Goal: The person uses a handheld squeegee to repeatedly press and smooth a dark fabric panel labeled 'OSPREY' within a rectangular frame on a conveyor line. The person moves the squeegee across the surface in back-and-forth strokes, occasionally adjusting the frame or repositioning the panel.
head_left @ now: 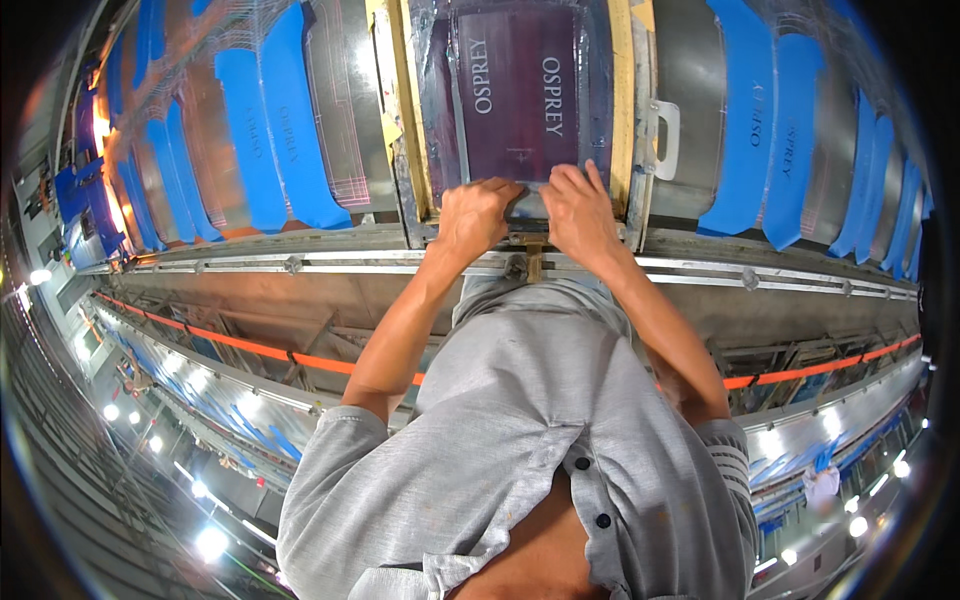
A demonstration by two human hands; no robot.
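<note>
A printing screen (515, 100) in a pale yellow and metal frame (621, 60) lies in front of me, dark purple with white lettering. At its near end my left hand (475, 215) has its fingers curled over a low, dark strip, thumb inward. My right hand (580, 215) bends its fingers onto the same end, one finger raised. What exactly the fingers grip is hidden beneath them. A white handle (663, 138) sits on the frame's right side.
Blue cut pieces (740, 130) lie in rows on the long metal bench to both sides. A metal rail (700, 270) runs along its near edge. An orange strip (770, 375) and other lit benches are behind me.
</note>
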